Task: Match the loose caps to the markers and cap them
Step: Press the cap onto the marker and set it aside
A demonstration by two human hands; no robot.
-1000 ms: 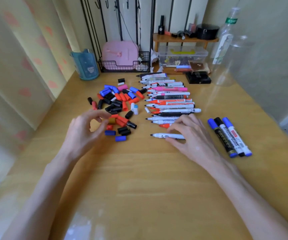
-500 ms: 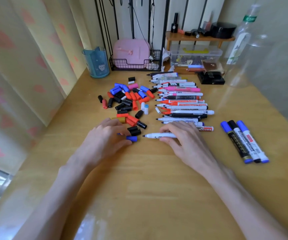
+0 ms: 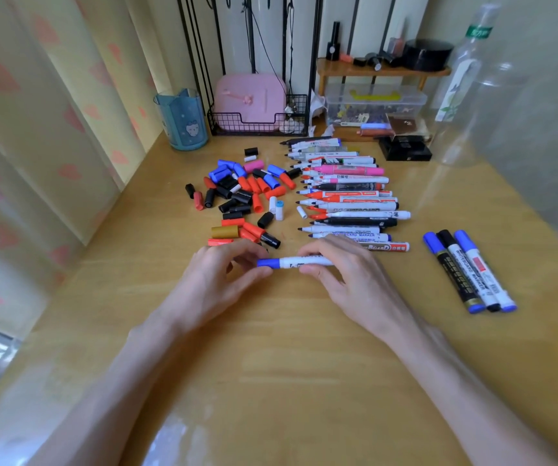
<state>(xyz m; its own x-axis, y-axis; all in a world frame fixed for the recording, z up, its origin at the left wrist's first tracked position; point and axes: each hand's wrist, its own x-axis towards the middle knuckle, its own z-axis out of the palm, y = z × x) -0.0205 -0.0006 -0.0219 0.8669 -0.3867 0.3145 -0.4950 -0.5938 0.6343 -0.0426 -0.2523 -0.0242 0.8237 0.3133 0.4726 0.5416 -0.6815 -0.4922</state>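
Both hands are on one marker, low over the wooden desk [image 3: 270, 364], just in front of the pile and the row. The left hand [image 3: 217, 284] pinches the blue cap [image 3: 267, 263] between curled thumb and fingertips. The right hand [image 3: 351, 280] grips the white marker [image 3: 307, 261] by its barrel, thumb below and fingers curled over the top. The marker lies level between them, tip end to the left, and the cap sits on that end, butted against the barrel. I can't tell whether it is pressed fully home.

Counting: three capped markers [image 3: 465, 270] lie side by side well to the right, capped blue, black, blue. In the pile of loose caps [image 3: 244, 196] there is one gold cap [image 3: 225, 232] and one pink cap [image 3: 253, 166]. The red, black, blue and white ones overlap too much to count. The same goes for the row of uncapped markers [image 3: 348, 196], tips pointing left
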